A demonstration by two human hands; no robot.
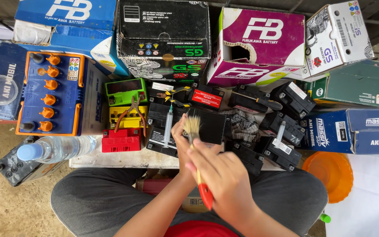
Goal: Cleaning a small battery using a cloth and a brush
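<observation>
A low white board (pixel 110 160) crowded with batteries rests over bare ground, with printed cardboard cartons stacked along its far edge. The person sits behind it, dark-trousered knees spread. The right hand (pixel 224 180) is closed around a small paintbrush with a red handle and pale bristles (pixel 193 127), its fingers pinching the shaft so the bristles point away from the body. The bristles lie against a small black rectangular battery (pixel 209 126), which the left hand (pixel 181 138) grips at its near left edge, fingers curled around it. Just left of that battery a clear plastic syringe (pixel 168 127) lies on other black batteries. Farther left of it, red-handled pliers (pixel 130 113) rest on a yellow battery, and a large blue battery with orange caps (pixel 51 94) stands beyond. A clear water bottle (pixel 55 148) lies near-left of the black battery.
</observation>
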